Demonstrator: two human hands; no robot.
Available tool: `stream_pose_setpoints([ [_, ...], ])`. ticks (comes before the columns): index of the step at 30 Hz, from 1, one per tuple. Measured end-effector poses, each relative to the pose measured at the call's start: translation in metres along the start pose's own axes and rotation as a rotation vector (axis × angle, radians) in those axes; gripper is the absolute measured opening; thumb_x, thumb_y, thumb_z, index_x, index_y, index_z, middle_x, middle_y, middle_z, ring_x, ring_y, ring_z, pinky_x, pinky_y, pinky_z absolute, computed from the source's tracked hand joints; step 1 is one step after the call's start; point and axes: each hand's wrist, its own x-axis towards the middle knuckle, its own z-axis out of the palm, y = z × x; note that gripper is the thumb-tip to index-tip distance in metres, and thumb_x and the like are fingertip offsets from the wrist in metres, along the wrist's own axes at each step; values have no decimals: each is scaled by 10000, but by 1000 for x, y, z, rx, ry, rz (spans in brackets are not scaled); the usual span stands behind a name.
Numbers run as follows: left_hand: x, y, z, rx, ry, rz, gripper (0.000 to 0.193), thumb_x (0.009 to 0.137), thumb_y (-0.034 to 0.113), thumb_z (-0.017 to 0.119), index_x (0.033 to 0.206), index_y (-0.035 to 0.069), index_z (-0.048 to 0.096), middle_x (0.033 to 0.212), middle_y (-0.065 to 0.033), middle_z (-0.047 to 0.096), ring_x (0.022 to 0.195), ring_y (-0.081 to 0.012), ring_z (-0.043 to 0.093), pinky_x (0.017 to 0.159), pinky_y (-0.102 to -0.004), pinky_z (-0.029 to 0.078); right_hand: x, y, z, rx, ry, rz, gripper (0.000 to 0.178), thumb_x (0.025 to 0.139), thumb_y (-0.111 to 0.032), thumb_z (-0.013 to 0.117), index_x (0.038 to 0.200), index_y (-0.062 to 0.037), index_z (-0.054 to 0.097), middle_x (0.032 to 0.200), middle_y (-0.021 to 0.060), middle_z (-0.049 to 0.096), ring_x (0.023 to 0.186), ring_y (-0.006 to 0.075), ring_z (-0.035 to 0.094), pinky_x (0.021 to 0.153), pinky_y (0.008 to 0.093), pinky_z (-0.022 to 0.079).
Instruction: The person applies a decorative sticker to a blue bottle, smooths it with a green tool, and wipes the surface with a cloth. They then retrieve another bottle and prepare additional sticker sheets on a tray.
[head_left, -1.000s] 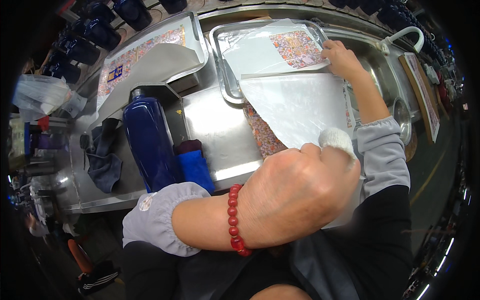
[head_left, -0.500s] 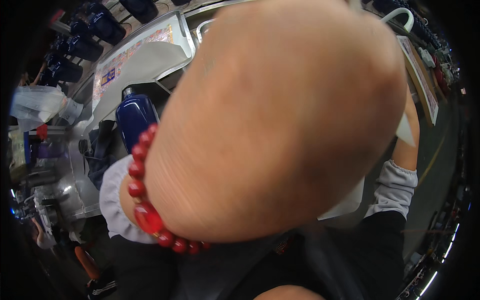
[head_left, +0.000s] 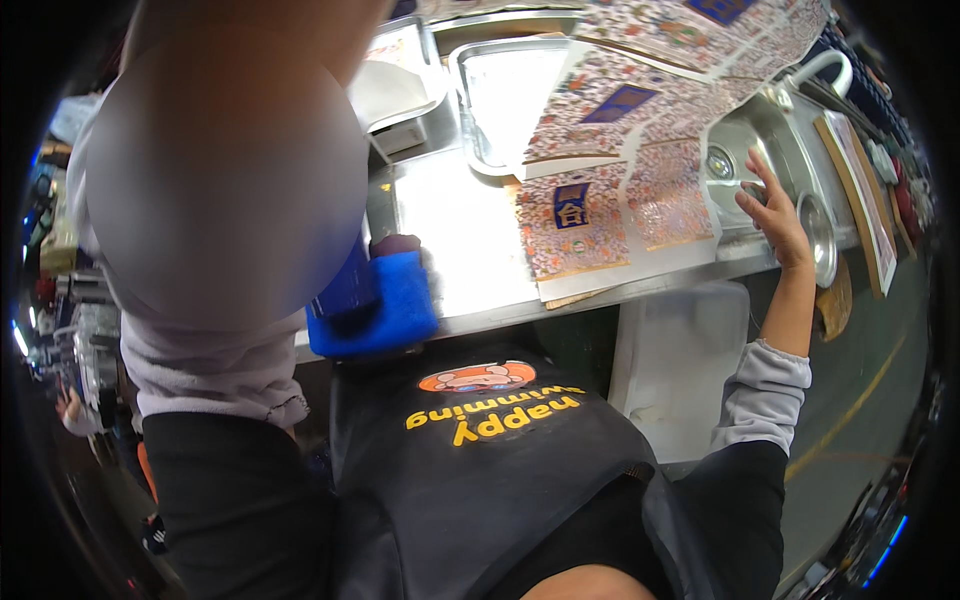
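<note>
My right hand [head_left: 775, 215] is raised at the right, over the metal sink [head_left: 735, 135], its fingers spread and nothing visible in them. It is a little right of a patterned printed sheet [head_left: 625, 215], apart from it. The sheet lies on the metal counter [head_left: 440, 215], and more printed sheeting curves up at the far right. My left arm [head_left: 210, 370] reaches up very close to the camera at the left; a smooth grey blur covers part of it and the fingers do not show. Beside that arm, a blue cloth [head_left: 400, 310] lies at the counter's front edge.
Metal-rimmed trays [head_left: 470, 85] stand at the back of the counter. A white faucet [head_left: 825, 70] curves over the sink. Below the counter's front edge is a pale plastic bin [head_left: 680, 370]. A framed board [head_left: 860, 200] leans at the far right.
My left hand and arm have moved left, away from the middle of the view. The sheets, the sink and my right hand now show. The dark blue bottle no longer shows.
</note>
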Motion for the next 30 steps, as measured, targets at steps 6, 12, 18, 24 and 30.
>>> stream_pose_setpoints([
  [6, 32, -6, 25, 73, -49, 81, 102, 802, 48, 574, 799, 19, 671, 732, -184, 635, 665, -291, 673, 598, -387, 536, 29, 29, 21, -231, -63, 20, 680, 933, -335, 734, 1505, -76, 473, 1468, 158, 498, 1298, 270, 511, 1070, 363, 408],
  [12, 129, -32, 115, 327, -126, 190, 136, 817, 32, 557, 814, 8, 691, 742, -205, 655, 689, -308, 684, 629, -399, 541, 34, 27, 35, -371, -92, 53, 640, 943, -352, 705, 1438, 11, 523, 1431, 217, 506, 1270, 317, 534, 1063, 385, 429],
  [18, 171, -39, 180, 570, -167, 255, 172, 831, 16, 541, 830, -4, 711, 751, -226, 676, 714, -325, 695, 659, -412, 547, 43, -44, 33, -525, 346, -429, 647, 903, -147, 705, 1502, -78, 469, 1459, 195, 486, 1318, 337, 518, 1086, 411, 429],
  [24, 146, 19, 173, -30, -199, 451, 199, 844, 5, 522, 866, -39, 716, 785, -256, 689, 728, -372, 702, 711, -446, 558, 84, -168, -2, -561, 468, -963, 685, 912, -51, 641, 1548, -192, 428, 1552, 123, 413, 1336, 280, 498, 1129, 407, 400],
  [30, 110, 35, 113, -266, -257, 436, 225, 873, 66, 556, 972, -94, 678, 815, -242, 687, 793, -343, 719, 767, -400, 583, 79, -208, -31, -744, 230, -968, 228, 932, -5, 620, 1159, -18, 644, 1410, 143, 551, 1253, 262, 571, 1029, 343, 444],
])
